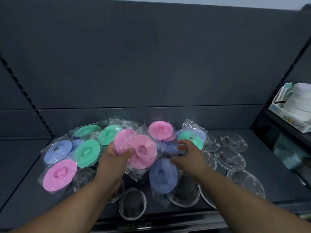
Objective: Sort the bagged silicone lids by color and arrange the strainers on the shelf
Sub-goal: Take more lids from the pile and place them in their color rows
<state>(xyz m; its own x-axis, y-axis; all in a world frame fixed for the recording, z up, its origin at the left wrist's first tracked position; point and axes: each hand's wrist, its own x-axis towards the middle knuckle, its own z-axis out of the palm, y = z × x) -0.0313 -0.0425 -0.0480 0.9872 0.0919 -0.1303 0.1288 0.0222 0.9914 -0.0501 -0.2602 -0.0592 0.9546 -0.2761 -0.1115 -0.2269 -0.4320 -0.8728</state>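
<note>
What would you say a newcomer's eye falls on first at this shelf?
The bright heap of bagged lids, pink, green and blue, spread over the left and middle of the dark shelf. At its centre the left hand grips pink lids, while the right hand reaches, fingers open, just beside them. Clear strainers lie along the front and right.
</note>
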